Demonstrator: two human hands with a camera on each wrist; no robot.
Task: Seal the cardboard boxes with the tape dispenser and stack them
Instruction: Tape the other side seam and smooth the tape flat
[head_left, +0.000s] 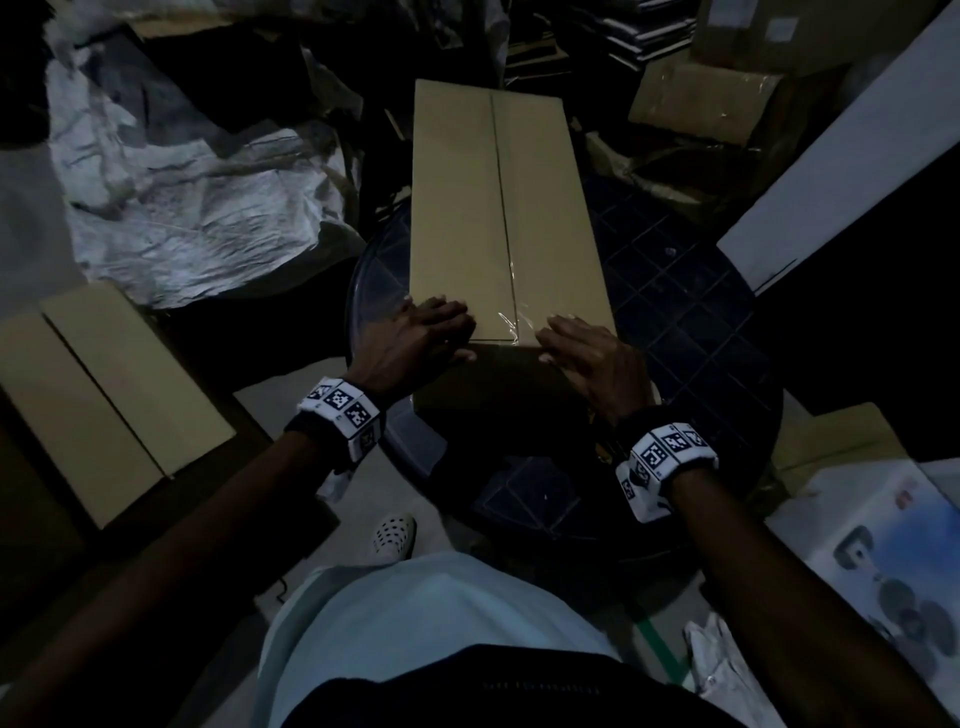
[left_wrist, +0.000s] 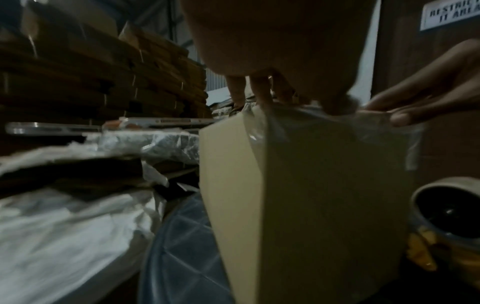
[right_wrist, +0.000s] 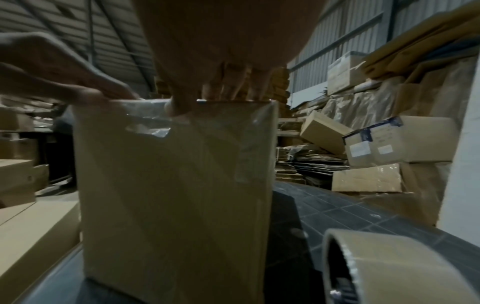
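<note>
Head view: long cardboard box (head_left: 506, 218) lies on the round dark bench (head_left: 691, 322), long axis running straight away from the person. Both hands press its near end, fingers flat: left hand (head_left: 415, 338) left of the taped seam (head_left: 511, 306), right hand (head_left: 592, 358) right. Tape dispenser (right_wrist: 369, 265) sits just right of box, nearer right hand.

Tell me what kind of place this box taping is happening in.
Most likely a warehouse or packing storeroom. Flattened cardboard is stacked high, loose cartons are piled against a corrugated metal wall, and the person works on a box set on a dark round table amid crumpled wrapping.
</note>
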